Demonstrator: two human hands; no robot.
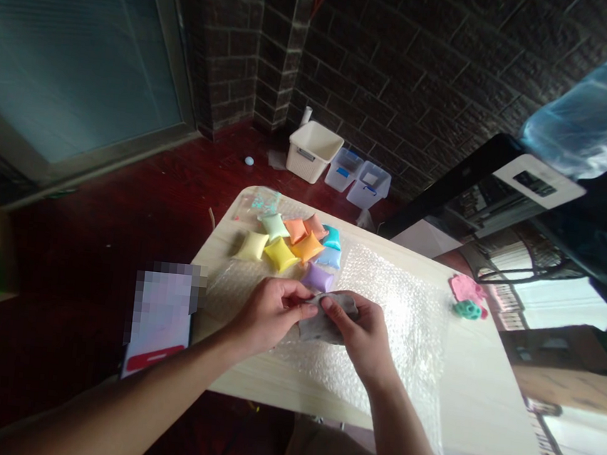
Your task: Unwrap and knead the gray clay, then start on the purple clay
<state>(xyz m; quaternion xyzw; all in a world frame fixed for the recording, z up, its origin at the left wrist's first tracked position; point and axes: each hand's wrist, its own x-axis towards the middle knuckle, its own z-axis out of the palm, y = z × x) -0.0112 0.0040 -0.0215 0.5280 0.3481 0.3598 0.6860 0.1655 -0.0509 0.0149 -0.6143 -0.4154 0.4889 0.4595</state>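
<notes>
My left hand (pixel 274 314) pinches the left edge of a soft grey piece (pixel 320 326) between thumb and fingers. On its other side my right hand (pixel 361 326) grips it, the thumb pressed on top. Whether it is cloth or flattened clay I cannot make out. Just beyond the hands lies a purple pillow-shaped packet (pixel 319 277). Further back are several more such packets, among them a yellow one (pixel 281 254), an orange one (pixel 308 247) and a light blue one (pixel 329 257). Bubble wrap (pixel 396 322) spreads beneath the hands.
The pale wooden table (pixel 486 388) bears a pink soft piece (pixel 468 288) and a teal lump (pixel 468 310) at right. A screen (pixel 160 321) stands by its left edge. On the floor behind are a cream bin (pixel 310 160) and two clear boxes (pixel 369 184).
</notes>
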